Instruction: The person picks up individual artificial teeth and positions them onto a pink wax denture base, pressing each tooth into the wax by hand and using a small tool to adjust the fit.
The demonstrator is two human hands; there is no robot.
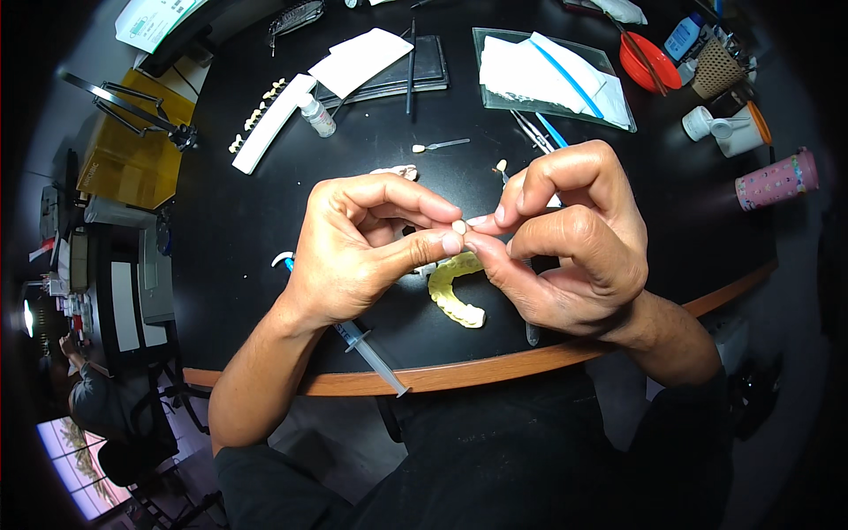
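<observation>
A small cream tooth-shaped piece, which looks like a dental crown (459, 227), is pinched between the thumb and forefinger of my left hand (340, 247). The fingertips of my right hand (583, 247) close on its right side, so both hands meet at it above the desk. Under them lies a yellow arch-shaped dental mould (448, 300), partly covered by the fingers. Beneath my left wrist runs a clear syringe (375, 360), its plunger end over the desk's front edge. Another cast-like pale object (402, 170) shows just behind my left hand.
Behind the hands are a tooth shade tab (420, 148), a shade guide (274, 124), a small bottle (316, 116), and a glass slab (601, 71) with white paper. A red bowl (643, 66), white tubs (738, 132) and a pink tumbler (777, 179) stand right. Someone sits far left.
</observation>
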